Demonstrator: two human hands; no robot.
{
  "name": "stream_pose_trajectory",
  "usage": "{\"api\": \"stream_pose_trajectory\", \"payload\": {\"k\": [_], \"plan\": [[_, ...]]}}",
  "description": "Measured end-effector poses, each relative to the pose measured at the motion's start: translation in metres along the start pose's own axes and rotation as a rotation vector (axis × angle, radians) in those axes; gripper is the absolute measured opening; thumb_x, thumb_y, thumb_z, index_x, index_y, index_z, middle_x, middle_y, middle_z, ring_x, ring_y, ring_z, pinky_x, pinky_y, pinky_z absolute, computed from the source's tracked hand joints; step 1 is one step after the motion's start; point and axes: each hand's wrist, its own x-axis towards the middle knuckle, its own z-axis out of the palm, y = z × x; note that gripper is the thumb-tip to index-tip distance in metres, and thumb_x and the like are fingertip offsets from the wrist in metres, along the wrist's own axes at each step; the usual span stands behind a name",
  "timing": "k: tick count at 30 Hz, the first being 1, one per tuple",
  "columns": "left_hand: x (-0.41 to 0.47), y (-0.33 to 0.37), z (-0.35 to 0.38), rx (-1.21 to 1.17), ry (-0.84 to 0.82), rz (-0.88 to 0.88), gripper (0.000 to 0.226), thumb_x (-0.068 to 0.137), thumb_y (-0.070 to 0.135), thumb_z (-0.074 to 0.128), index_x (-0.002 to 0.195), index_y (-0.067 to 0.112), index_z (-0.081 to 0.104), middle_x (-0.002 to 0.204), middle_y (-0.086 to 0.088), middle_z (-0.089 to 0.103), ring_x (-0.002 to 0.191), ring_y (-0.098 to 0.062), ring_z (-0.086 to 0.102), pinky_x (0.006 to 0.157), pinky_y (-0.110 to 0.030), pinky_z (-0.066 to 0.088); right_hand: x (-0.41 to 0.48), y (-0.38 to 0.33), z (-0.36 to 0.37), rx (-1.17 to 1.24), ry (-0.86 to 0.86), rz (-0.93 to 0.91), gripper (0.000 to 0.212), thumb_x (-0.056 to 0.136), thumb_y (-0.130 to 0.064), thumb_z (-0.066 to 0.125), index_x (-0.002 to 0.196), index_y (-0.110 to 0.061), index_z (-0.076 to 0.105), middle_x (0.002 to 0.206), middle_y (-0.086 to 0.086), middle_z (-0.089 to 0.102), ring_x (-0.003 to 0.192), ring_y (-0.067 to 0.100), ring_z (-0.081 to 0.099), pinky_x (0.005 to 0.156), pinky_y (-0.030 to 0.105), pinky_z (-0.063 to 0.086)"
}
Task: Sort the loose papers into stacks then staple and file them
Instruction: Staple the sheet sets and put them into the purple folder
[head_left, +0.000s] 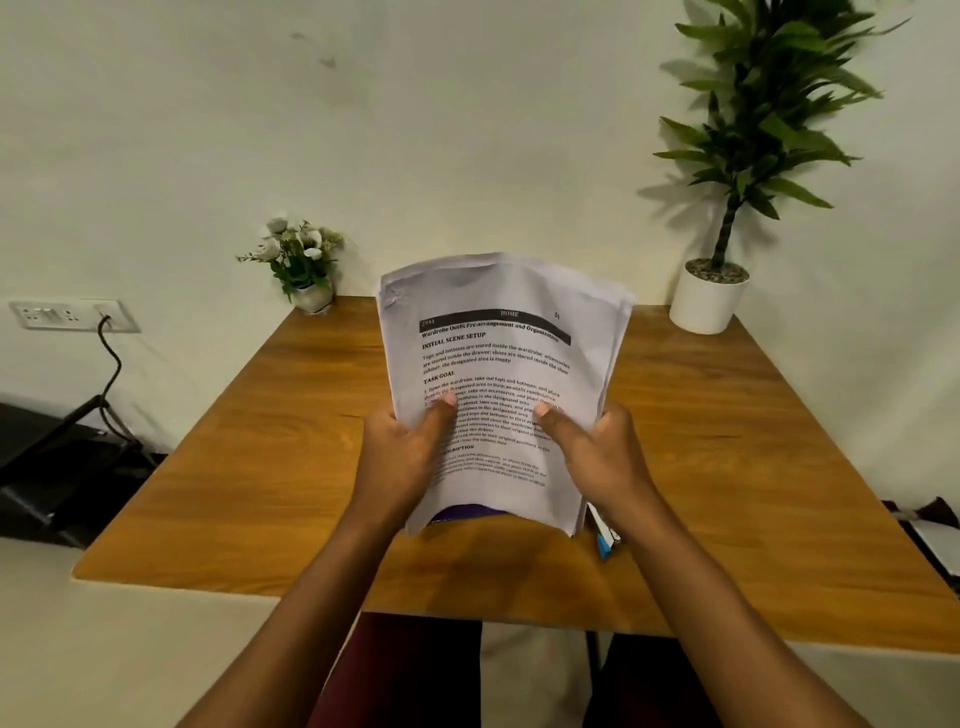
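A thick stack of printed white papers (498, 364) is held upright above the middle of the wooden table (260, 467), its top curling back. My left hand (405, 452) grips the stack's lower left edge, thumb on the front page. My right hand (597, 452) grips the lower right edge the same way. A purple thing (465, 513) peeks out under the stack's bottom edge; most of it is hidden. A small blue and white object (602, 538), maybe a stapler, lies on the table just below my right wrist.
A small pot of white flowers (306, 270) stands at the table's back left corner. A tall green plant in a white pot (709, 299) stands at the back right. A wall socket with a black cable (72, 316) is on the left.
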Motion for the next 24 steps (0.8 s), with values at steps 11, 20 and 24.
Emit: {"api": "stream_pose_trajectory", "payload": {"k": [11, 20, 24], "plan": [[-0.025, -0.021, -0.014, -0.018, -0.034, -0.029, 0.021, 0.097, 0.019, 0.068, 0.117, 0.018, 0.070, 0.105, 0.008, 0.079, 0.098, -0.016, 0.075, 0.073, -0.023, 0.060, -0.019, 0.030, 0.006, -0.014, -0.001, 0.067, 0.012, 0.098, -0.020, 0.066, 0.097, -0.032, 0.065, 0.092, -0.019, 0.071, 0.087, 0.001, 0.070, 0.060, 0.011, 0.052], [-0.039, -0.058, -0.014, 0.005, 0.026, -0.107, 0.015, 0.096, 0.019, 0.069, 0.107, 0.028, 0.067, 0.091, 0.024, 0.076, 0.093, -0.003, 0.074, 0.068, -0.017, 0.057, -0.027, 0.070, 0.006, -0.147, 0.028, 0.171, 0.018, 0.098, -0.031, 0.065, 0.115, -0.030, 0.061, 0.107, -0.009, 0.069, 0.100, 0.013, 0.066, 0.080, 0.028, 0.056], [-0.038, -0.059, -0.021, -0.030, 0.016, -0.146, 0.020, 0.092, 0.017, 0.073, 0.113, 0.018, 0.071, 0.100, 0.012, 0.079, 0.097, -0.010, 0.075, 0.075, -0.022, 0.060, -0.028, 0.063, -0.003, -0.133, -0.026, 0.170, 0.022, 0.098, -0.027, 0.066, 0.120, -0.026, 0.062, 0.104, -0.016, 0.069, 0.094, 0.002, 0.066, 0.071, 0.015, 0.052]]}}
